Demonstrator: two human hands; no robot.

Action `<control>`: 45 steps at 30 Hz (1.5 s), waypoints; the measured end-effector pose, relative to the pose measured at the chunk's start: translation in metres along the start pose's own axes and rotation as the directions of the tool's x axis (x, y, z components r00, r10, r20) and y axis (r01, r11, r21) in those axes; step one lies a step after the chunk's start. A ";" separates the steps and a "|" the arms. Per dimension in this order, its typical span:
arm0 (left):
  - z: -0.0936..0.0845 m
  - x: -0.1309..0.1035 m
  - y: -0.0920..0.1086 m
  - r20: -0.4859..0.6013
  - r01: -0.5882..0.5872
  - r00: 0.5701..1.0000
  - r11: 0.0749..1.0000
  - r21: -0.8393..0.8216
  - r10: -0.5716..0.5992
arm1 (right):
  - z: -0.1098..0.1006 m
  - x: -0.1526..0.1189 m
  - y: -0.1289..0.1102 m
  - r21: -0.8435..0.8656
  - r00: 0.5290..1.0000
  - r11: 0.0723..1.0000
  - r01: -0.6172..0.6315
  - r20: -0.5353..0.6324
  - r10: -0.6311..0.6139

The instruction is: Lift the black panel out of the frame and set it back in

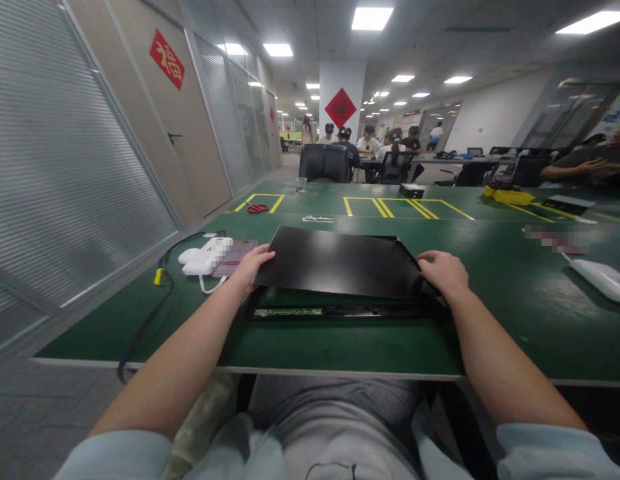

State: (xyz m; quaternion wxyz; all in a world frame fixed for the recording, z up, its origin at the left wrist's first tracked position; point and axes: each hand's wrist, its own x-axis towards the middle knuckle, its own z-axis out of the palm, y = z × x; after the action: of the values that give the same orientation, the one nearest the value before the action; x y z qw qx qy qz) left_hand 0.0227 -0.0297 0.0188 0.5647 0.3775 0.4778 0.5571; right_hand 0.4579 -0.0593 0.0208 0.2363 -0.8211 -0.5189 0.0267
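Observation:
A flat black panel lies tilted over a dark frame on the green table. Along the frame's near side a green circuit strip shows. My left hand grips the panel's left edge, thumb on top and fingers partly hidden beneath. At the right corner, my right hand has its fingers closed around the edge where frame and panel meet; which of the two it pinches is hard to make out.
Left on the green table are a white device, a phone and a black cable. Farther back are red scissors, a small silver tool, a cup and a black box. A white device lies right; people sit beyond.

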 end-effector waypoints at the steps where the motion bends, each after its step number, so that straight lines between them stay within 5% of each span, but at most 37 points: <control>1: 0.001 -0.001 0.000 0.010 -0.006 1.000 1.000 0.004 0.006 | 0.000 0.000 -0.001 0.026 1.000 1.000 -0.003 0.020 0.003; 4: 0.003 -0.003 0.000 0.019 -0.018 1.000 0.999 0.029 0.017 | 0.001 0.001 -0.004 0.067 0.997 0.998 -0.016 0.072 0.011; 11: 0.004 -0.001 0.000 -0.024 -0.011 1.000 0.999 0.049 0.012 | 0.008 0.009 0.008 0.057 0.999 0.998 -0.025 -0.032 0.027; 29: 0.003 0.005 0.001 -0.136 -0.006 0.991 0.999 0.051 0.013 | 0.005 0.004 0.004 0.121 0.993 0.992 -0.038 0.118 0.024; 45: 0.007 0.000 0.000 -0.084 -0.007 0.996 0.995 0.098 0.015 | 0.006 0.007 0.007 0.141 0.992 0.989 -0.052 0.121 0.035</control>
State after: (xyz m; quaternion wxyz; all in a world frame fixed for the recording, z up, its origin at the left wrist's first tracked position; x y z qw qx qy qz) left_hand 0.0289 -0.0293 0.0210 0.5217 0.3833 0.5257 0.5519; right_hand 0.4649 -0.0537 0.0139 0.2633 -0.8099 -0.5108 0.1177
